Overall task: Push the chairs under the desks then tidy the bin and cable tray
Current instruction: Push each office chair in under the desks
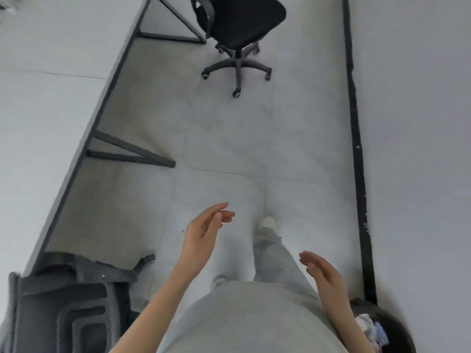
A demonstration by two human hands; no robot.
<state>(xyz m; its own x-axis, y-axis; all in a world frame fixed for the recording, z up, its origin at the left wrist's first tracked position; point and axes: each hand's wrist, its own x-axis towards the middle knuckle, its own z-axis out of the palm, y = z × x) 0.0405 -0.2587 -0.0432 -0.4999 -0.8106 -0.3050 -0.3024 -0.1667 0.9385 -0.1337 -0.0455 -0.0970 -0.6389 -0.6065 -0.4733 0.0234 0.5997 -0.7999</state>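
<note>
Both hands hung loose and apart, gripping nothing: the left hand (201, 238) at lower centre, the right hand (323, 273) lower right. One chair (63, 301) was blurred and cut off at lower left beside the desk (46, 98). Another chair (239, 24), backrest cropped, stood at top centre. The bin (390, 329) showed only partly, bottom right.

A pale tiled floor (219, 138) is seen through the middle of the view, crossed by thin grout lines. A grey wall (413, 123) is seen from one to four o'clock, and a black skirting strip (356, 149) is run along its foot where it meets the floor. Grey trousers (275, 261) and a light shoe (267, 222) are seen around six o'clock, the shoe planted on the tiles.
</note>
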